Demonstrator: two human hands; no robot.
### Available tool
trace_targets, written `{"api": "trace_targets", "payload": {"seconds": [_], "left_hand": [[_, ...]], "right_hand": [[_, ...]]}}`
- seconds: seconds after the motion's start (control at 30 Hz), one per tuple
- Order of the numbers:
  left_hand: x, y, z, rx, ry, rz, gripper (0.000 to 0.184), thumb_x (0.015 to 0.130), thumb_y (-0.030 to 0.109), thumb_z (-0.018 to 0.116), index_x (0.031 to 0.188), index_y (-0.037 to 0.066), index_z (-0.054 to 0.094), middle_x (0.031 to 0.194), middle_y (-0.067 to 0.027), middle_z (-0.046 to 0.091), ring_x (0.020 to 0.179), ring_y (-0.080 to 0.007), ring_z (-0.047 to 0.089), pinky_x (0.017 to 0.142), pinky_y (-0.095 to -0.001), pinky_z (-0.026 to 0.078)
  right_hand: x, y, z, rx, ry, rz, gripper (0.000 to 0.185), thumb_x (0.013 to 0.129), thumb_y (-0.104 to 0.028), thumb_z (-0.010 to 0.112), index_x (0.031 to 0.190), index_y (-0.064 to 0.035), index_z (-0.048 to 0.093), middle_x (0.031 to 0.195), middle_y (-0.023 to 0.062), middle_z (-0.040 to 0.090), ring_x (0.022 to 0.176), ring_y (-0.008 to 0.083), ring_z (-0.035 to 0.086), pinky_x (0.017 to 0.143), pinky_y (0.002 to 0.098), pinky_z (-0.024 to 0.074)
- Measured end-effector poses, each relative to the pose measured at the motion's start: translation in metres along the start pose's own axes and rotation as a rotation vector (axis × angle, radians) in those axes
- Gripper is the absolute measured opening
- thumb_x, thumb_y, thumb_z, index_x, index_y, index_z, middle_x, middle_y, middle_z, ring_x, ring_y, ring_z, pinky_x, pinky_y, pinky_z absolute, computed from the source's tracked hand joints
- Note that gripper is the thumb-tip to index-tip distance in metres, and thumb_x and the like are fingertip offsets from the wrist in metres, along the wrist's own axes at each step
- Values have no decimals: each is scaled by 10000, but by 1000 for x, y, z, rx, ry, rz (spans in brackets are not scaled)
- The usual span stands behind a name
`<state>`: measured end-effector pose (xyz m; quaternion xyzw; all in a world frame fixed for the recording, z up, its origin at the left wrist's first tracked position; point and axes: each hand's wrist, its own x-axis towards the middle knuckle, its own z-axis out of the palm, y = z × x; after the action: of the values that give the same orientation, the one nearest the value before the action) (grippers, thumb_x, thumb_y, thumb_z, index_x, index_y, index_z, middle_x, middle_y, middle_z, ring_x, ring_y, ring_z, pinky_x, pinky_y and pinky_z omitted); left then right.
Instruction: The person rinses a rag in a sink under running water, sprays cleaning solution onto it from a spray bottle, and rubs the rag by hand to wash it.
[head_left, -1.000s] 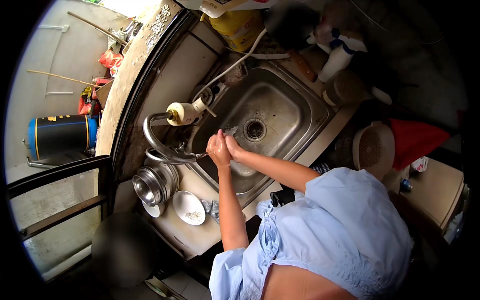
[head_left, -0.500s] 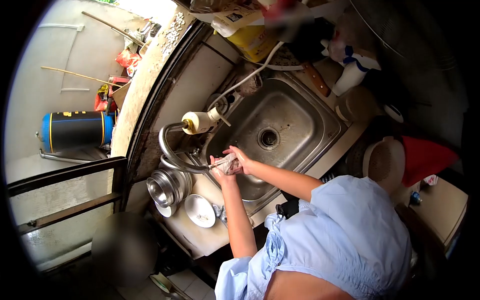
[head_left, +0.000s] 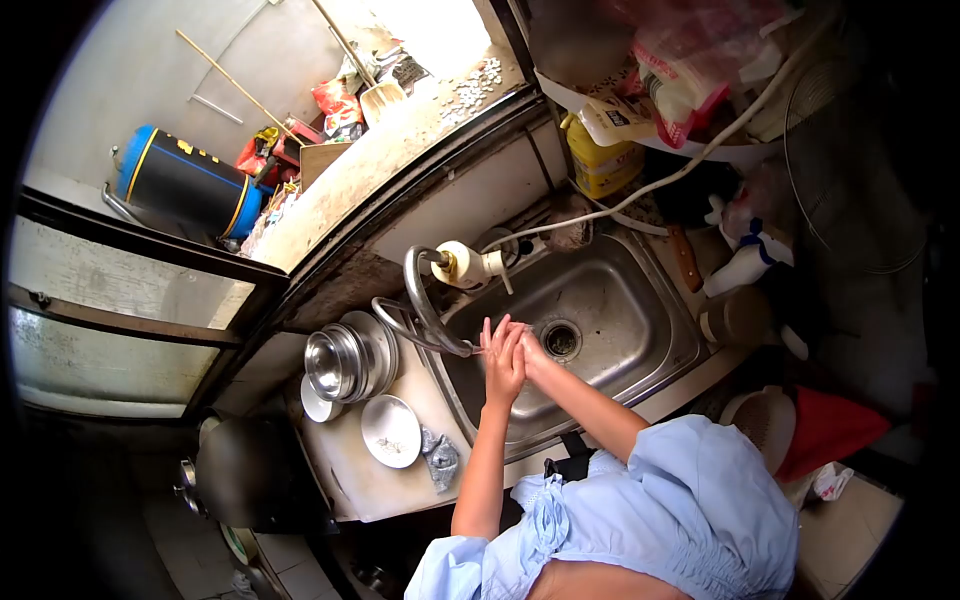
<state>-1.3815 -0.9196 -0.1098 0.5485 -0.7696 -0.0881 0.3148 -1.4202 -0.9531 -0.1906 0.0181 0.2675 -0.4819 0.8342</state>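
Note:
At the mouth of the curved metal faucet (head_left: pixel 425 300), my two hands are pressed together over the left end of the steel sink (head_left: pixel 610 300). My left hand (head_left: pixel 503 362) has its fingers stretched out. My right hand (head_left: pixel 537 356) lies against it, with its fingers mostly hidden. The pale, crumpled thing seen earlier between the hands does not show; whether it is between the palms, I cannot tell. A round drain (head_left: pixel 561 341) sits in the basin floor beyond my hands.
Stacked metal bowls (head_left: pixel 335 365), a white bowl (head_left: pixel 391 432) and a grey crumpled bag (head_left: pixel 439 459) stand on the left counter. A wooden-handled knife (head_left: pixel 685 258) and white bottle (head_left: pixel 742 270) lie right of the sink. A yellow container (head_left: pixel 603 160) stands behind.
The camera view has turned and shifted. My hands have come together palm against palm, and the pale crumpled thing between them is out of sight.

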Motion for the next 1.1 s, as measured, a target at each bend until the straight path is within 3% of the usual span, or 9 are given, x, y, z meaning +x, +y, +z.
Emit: {"api": "trace_targets", "payload": {"seconds": [0.1, 0.17, 0.23, 0.37, 0.5, 0.67, 0.8, 0.97, 1.1], "left_hand": [[-8, -6, 5, 2, -8, -6, 242, 813, 136, 392, 986, 40, 531, 1089, -189, 479, 1025, -373, 418, 869, -412, 333], [-18, -20, 8, -49, -218, -503, 336, 851, 222, 320, 863, -8, 565, 852, -246, 551, 804, -388, 526, 696, -441, 409], [-21, -30, 12, -24, -115, -522, 449, 854, 283, 284, 721, -42, 564, 661, -261, 527, 627, -413, 519, 581, -478, 396], [-16, -42, 17, -139, 32, -684, 452, 810, 300, 327, 650, -45, 571, 676, -265, 533, 659, -421, 521, 601, -464, 413], [-14, -53, 27, -456, 279, -852, 503, 824, 334, 312, 601, -66, 521, 573, -226, 536, 533, -331, 545, 524, -424, 406], [-26, -56, 27, -1224, -88, -1201, 516, 817, 561, 218, 987, 167, 506, 740, -45, 586, 610, -230, 569, 523, -368, 445], [-17, -23, 18, -1602, -64, -1177, 663, 740, 669, 262, 1142, 165, 420, 1090, -27, 492, 961, -190, 504, 720, -320, 463], [24, -18, 30, -1435, 137, -845, 351, 830, 385, 449, 1032, 102, 497, 876, -49, 561, 743, -135, 560, 575, -241, 469], [37, -8, 18, -999, 116, -737, 265, 815, 294, 516, 861, 34, 506, 750, -31, 525, 678, -107, 512, 567, -247, 427]], "right_hand": [[-20, -14, 1, 91, -33, 195, 362, 859, -360, 316, 927, -55, 499, 849, 73, 555, 757, 171, 543, 645, 300, 461], [-26, -20, 0, -661, 95, 237, 427, 864, -406, 292, 921, -30, 486, 868, 80, 551, 765, 187, 538, 656, 313, 444], [-26, 1, 0, -1125, 81, -485, 510, 848, -451, 291, 850, 6, 518, 724, 152, 569, 698, 281, 546, 647, 363, 424], [-28, -16, 19, -1320, 151, -334, 380, 827, -336, 341, 786, -31, 566, 784, 178, 577, 763, 355, 541, 666, 397, 415], [-26, -25, 37, -1772, -88, -745, 238, 748, -236, 450, 743, -14, 536, 792, 200, 561, 726, 349, 528, 584, 397, 435], [-42, -40, 55, -2128, -109, -562, 264, 717, -285, 513, 809, -38, 506, 768, 180, 568, 707, 306, 557, 568, 398, 443], [-39, -49, 46, -2068, -3, -583, 374, 739, -295, 514, 1009, -67, 390, 836, 145, 555, 800, 310, 537, 662, 391, 429], [-8, -57, 28, -1481, 169, -1035, 444, 774, -208, 512, 1157, -58, 347, 1097, 186, 358, 979, 315, 402, 812, 381, 367], [16, -70, 42, -732, 97, -703, 422, 819, -284, 498, 1134, -34, 369, 1054, 137, 416, 833, 172, 499, 668, 267, 431]]}}
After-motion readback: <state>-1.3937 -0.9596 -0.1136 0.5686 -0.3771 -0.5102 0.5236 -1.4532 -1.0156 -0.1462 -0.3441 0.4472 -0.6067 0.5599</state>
